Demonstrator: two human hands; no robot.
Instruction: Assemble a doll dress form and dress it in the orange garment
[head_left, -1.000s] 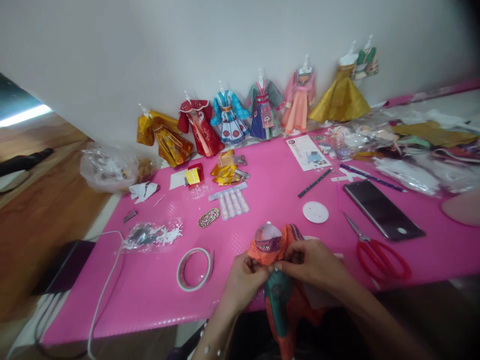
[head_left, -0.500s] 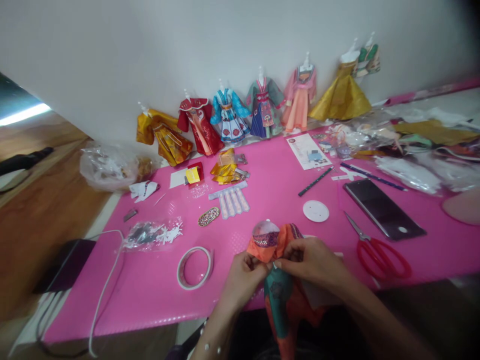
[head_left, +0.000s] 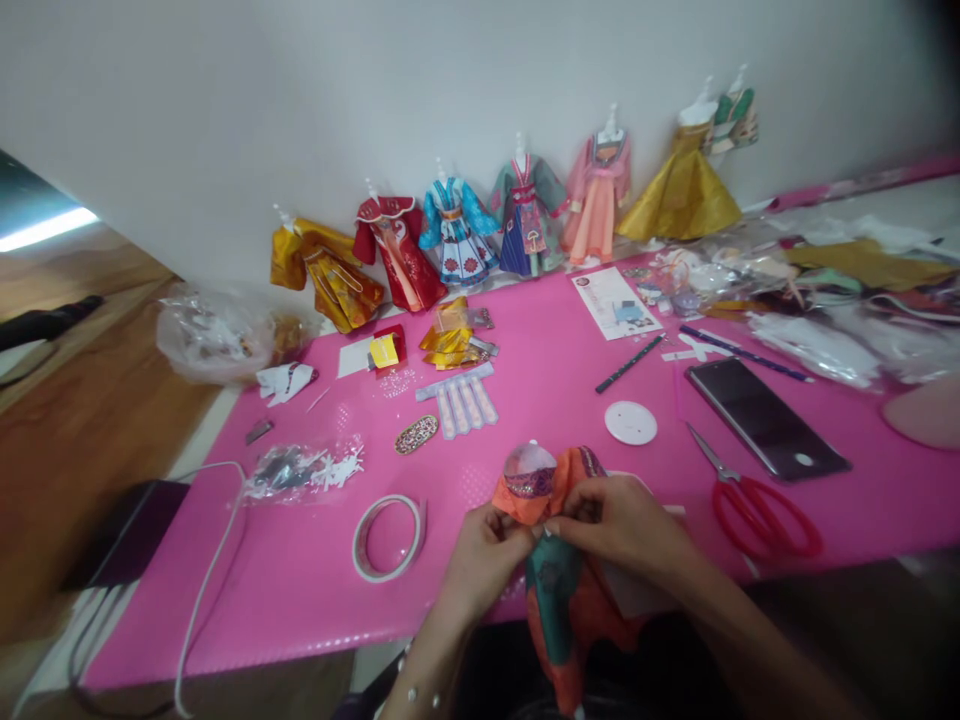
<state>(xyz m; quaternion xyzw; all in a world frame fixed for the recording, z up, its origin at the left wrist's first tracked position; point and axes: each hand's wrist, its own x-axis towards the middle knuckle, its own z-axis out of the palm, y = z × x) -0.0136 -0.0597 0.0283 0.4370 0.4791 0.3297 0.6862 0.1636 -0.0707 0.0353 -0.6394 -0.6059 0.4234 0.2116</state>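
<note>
A small orange and green doll dress [head_left: 553,595] hangs over the table's near edge, its orange sleeves with patterned bands pointing away from me. My left hand [head_left: 491,550] pinches the fabric at its left side. Opposite, my right hand [head_left: 619,525] grips the same garment with thumb and fingers bent together. Between the two thumbs a tiny white spot shows, too small to name. A pale, flat piece lies partly hidden under my right hand. Nearest on the left is a roll of white tape [head_left: 388,537].
Red-handled scissors [head_left: 757,500] and a black phone [head_left: 766,415] lie at right, near a white disc [head_left: 631,423] and pencils. Several dressed doll forms [head_left: 457,230] stand along the wall. Plastic bags [head_left: 817,330] crowd the back right. A white cable [head_left: 217,560] crosses the left edge.
The hanging lower part of the dress has shifted slightly. Both hands keep their grip in nearly the same place.
</note>
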